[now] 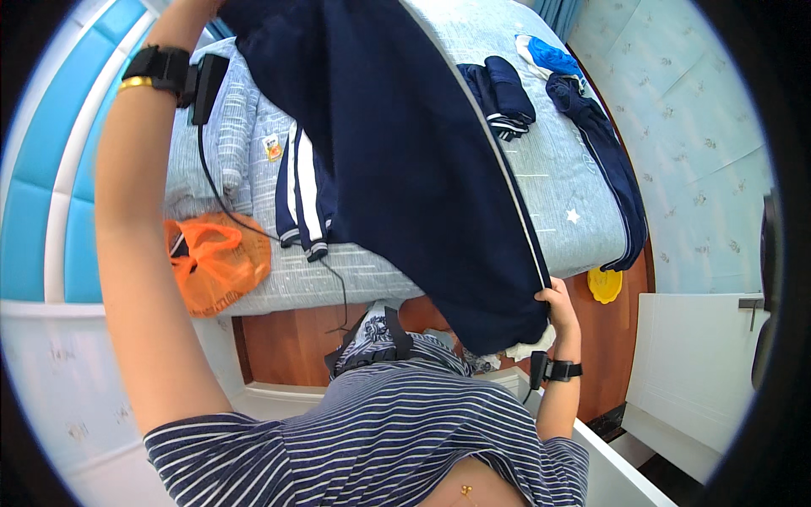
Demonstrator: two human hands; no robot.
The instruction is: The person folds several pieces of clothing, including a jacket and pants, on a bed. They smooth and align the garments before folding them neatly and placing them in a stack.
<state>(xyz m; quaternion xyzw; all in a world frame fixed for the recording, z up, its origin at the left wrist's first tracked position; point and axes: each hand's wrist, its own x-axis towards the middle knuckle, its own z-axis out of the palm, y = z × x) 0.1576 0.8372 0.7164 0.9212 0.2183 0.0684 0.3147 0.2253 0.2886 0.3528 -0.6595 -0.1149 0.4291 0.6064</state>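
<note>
A large navy garment with thin white piping [405, 146] is stretched across the middle of the view, above the bed. My right hand [559, 303] grips its lower right edge, with the thumb on the piping. At the top left, only the base of my left hand [206, 7] shows beside the garment's upper corner; its fingers are cut off by the frame. Partly under the garment, a navy piece of clothing with white stripes [308, 190] lies on the bed. Folded navy clothing [510, 92] rests beyond the piping.
An orange plastic bag [222, 266] sits at the near left of the bed [380, 272]. Another navy garment [608, 165] lies along the bed's right edge, near a blue and white cloth [551, 57]. A yellow basin [605, 285] is on the floor, by a white cabinet [690, 361].
</note>
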